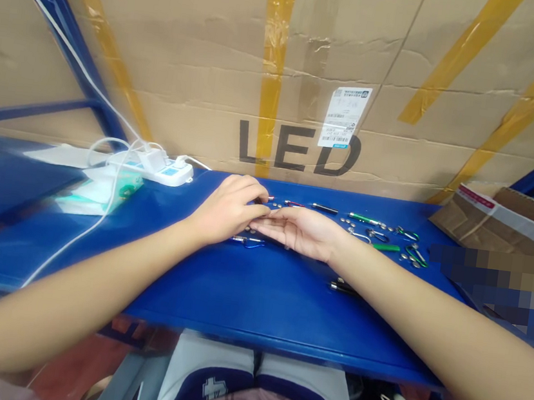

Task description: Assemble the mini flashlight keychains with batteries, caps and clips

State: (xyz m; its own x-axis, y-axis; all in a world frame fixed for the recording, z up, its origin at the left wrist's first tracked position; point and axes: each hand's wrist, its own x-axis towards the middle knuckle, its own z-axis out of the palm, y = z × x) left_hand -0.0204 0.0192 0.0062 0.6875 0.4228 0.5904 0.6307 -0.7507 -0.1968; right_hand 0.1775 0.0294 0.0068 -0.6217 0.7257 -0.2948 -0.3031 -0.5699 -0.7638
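Note:
My left hand point(229, 208) rests on the blue table point(254, 302) with its fingers curled in a pinch, their tips meeting my right hand; what they pinch is too small to make out. My right hand point(299, 230) lies palm up beside it, fingers stretched toward the left. Small silver button cells point(251, 228) lie between the two hands. A slim keychain light with a blue clip point(245, 241) lies just under my left hand. More small lights point(364, 219), clips point(416, 254) and a green part point(386, 247) are scattered to the right of my right hand.
A large cardboard box printed LED point(303, 100) stands at the table's back. A white power strip point(159, 167) with cables and a teal packet point(103, 189) lie at the left. An open cardboard box point(497, 225) sits at the right. A dark pen-like light point(344, 288) lies by my right forearm.

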